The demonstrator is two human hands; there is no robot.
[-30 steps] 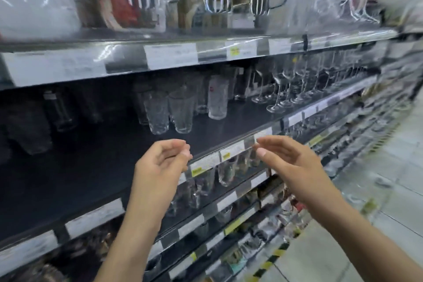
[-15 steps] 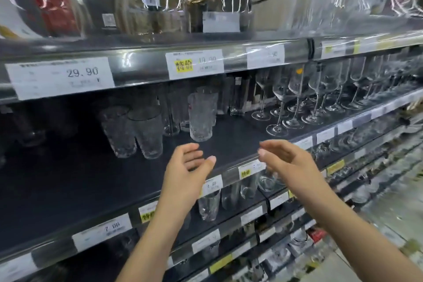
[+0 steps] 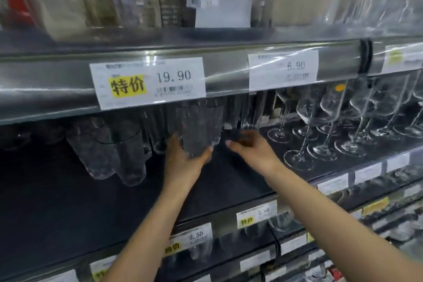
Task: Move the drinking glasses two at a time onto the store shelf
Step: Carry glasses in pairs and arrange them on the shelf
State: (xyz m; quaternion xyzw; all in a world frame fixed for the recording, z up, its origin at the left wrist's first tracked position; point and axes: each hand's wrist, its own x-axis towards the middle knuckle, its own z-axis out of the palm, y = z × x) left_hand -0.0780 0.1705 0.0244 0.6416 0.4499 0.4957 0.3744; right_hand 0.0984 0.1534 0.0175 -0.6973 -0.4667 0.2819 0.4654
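My left hand [image 3: 183, 162] grasps a textured tumbler [image 3: 199, 126] on the dark store shelf [image 3: 68, 201]. My right hand [image 3: 254, 151], just right of the tumbler, is blurred; I cannot tell its grasp.

Shelf [image 3: 68, 201]: dark flat deck, with white and yellow price tags [image 3: 256, 215] along the front rail.
Left group: two textured tumblers [image 3: 128, 155], upright, side by side, set back from the front edge.
Centre: textured glass [image 3: 199, 126], upright; base contact with the deck not resolvable.
Rear centre: tall plain glasses [image 3: 249, 112], close together, blurred.
Right group: stemmed wine glasses [image 3: 306, 144], upright in rows, feet on the deck, running off to the right.
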